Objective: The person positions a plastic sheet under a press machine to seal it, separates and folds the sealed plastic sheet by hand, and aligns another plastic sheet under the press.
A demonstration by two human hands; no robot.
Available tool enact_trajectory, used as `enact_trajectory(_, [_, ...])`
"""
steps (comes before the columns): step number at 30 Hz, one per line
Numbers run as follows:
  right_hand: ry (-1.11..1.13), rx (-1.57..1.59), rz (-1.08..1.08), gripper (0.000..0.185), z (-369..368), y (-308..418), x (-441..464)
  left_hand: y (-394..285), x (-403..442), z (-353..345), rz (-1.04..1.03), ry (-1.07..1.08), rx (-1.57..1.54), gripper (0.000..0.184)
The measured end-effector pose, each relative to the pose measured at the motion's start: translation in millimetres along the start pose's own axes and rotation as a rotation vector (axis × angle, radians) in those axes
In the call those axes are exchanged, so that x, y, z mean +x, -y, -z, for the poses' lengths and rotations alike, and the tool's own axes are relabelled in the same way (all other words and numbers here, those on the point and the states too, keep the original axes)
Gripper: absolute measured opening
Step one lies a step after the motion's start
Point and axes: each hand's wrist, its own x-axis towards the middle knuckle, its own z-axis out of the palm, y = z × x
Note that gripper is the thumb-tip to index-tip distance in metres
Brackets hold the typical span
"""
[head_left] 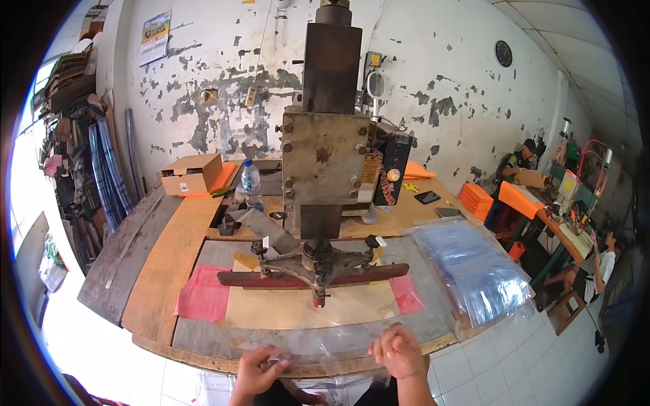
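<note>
Both hands are at the table's front edge, holding a clear plastic sheet (325, 342) that spans between them. My left hand (258, 370) pinches the sheet's left side between thumb and fingers. On the right, my right hand (399, 350) is closed with fingers curled at the sheet's other side. Just beyond the sheet lies a cream-coloured pad (271, 312) with pink pieces (203, 294) at its ends. Over the pad stands a large press (321, 155), its long red-edged bar (237, 278) close above the pad.
Stacked clear plastic sheets (474, 271) lie at the table's right. Behind are a cardboard box (191, 174), a water bottle (250, 181) and a phone (426, 197). Two other people (520, 162) are at the far right, near another workbench (565, 233).
</note>
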Motion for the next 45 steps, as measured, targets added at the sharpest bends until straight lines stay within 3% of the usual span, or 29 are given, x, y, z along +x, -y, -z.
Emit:
enact_trajectory(2, [0.028, -0.017, 0.076, 0.029, -30, 29, -5, -27, -15, -21, 0.026, -0.017, 0.104, 0.028])
enact_trajectory(4, [0.144, -0.161, 0.249, 0.026, -52, 55, -9, -13, -34, -47, -0.208, -0.03, 0.25, 0.011])
enact_trajectory(5, [0.226, -0.151, 0.246, 0.022, -55, 66, -11, -12, -47, -59, -0.172, -0.036, 0.14, 0.017])
enact_trajectory(6, [0.219, -0.15, 0.255, 0.022, -64, 73, -10, -26, -51, -68, -0.365, -0.095, 0.284, 0.017])
enact_trajectory(10, [0.321, 0.009, 0.361, 0.014, -95, 93, 1, -37, -71, -110, -0.358, -0.11, 0.165, 0.045])
enact_trajectory(11, [0.327, 0.051, 0.423, 0.015, -103, 94, 5, -7, -93, -126, -0.062, -0.039, -0.016, 0.044])
enact_trajectory(12, [0.331, 0.094, 0.487, 0.017, -110, 96, 10, -6, -91, -139, -0.197, -0.071, 0.072, 0.043])
enact_trajectory(14, [0.376, 0.097, 0.522, 0.021, -119, 96, 19, 9, -103, -149, 0.214, 0.137, 0.027, 0.038])
enact_trajectory(15, [0.328, 0.131, 0.552, 0.021, -124, 96, 22, 2, -100, -149, 0.211, 0.139, 0.034, 0.038])
enact_trajectory(17, [0.28, 0.172, 0.591, 0.022, -127, 100, 27, -27, -87, -143, -0.005, 0.263, -0.088, 0.03])
enact_trajectory(18, [0.233, 0.229, 0.649, 0.025, -127, 103, 30, -36, -84, -135, -0.005, 0.263, -0.081, 0.03])
enact_trajectory(20, [0.184, 0.289, 0.704, 0.027, -122, 111, 32, -55, -80, -113, 0.083, 0.305, 0.018, 0.024])
enact_trajectory(21, [0.201, 0.246, 0.74, 0.034, -113, 119, 31, -77, -75, -104, 0.465, 0.244, -0.237, 0.02])
enact_trajectory(22, [0.216, 0.201, 0.776, 0.042, -104, 128, 29, -22, -86, -94, 0.207, 0.226, -0.194, 0.022])
enact_trajectory(23, [0.213, 0.202, 0.775, 0.042, -97, 136, 28, -38, -76, -71, 0.217, 0.249, -0.102, 0.021])
enact_trajectory(24, [0.189, 0.183, 0.81, 0.044, -88, 145, 26, -46, -77, -56, 0.398, 0.168, -0.127, 0.021])
enact_trajectory(25, [0.166, 0.163, 0.844, 0.047, -83, 152, 25, -13, -84, -37, 0.387, 0.086, -0.034, 0.022])
enact_trajectory(26, [0.163, 0.161, 0.842, 0.047, -80, 158, 25, 26, -92, -16, 0.441, 0.029, -0.088, 0.025])
enact_trajectory(27, [-0.014, 0.202, 0.887, 0.034, -80, 163, 25, -13, -83, -1, 0.526, -0.041, -0.1, 0.024])
enact_trajectory(28, [-0.191, 0.242, 0.928, 0.023, -78, 167, 24, -22, -77, 21, 0.329, 0.009, -0.146, 0.024])
enact_trajectory(29, [-0.192, 0.242, 0.926, 0.023, -67, 172, 21, -47, -69, 40, 0.438, 0.039, 0.001, 0.02])
enact_trajectory(30, [-0.156, 0.185, 0.825, 0.02, -49, 177, 17, -65, -67, 53, 0.376, -0.108, 0.069, 0.022])
enact_trajectory(35, [-0.219, 0.026, 0.621, 0.018, -14, 182, 12, -92, -45, 110, 0.149, 0.06, 0.132, 0.014])
enact_trajectory(37, [-0.166, 0.023, 0.378, 0.022, 8, 191, 4, -110, -36, 120, 0.092, 0.174, 0.479, 0.013])
enact_trajectory(38, [-0.167, 0.022, 0.371, 0.022, 13, 193, 0, -111, -34, 121, 0.098, 0.172, 0.475, 0.013])
enact_trajectory(40, [-0.223, -0.373, 0.394, 0.025, 23, 194, -8, -108, -29, 120, -0.115, -0.074, 0.731, 0.01])
enact_trajectory(41, [-0.222, -0.374, 0.386, 0.025, 28, 195, -14, -111, -22, 114, -0.264, -0.215, 0.892, 0.012])
enact_trajectory(43, [-0.223, -1.035, 0.303, 0.026, 34, 199, -22, -110, -27, 122, -0.168, -0.316, 0.933, 0.011])
enact_trajectory(45, [-0.202, -1.206, 0.168, 0.03, 30, 202, -24, -115, -36, 132, -0.091, -0.272, 0.814, 0.009])
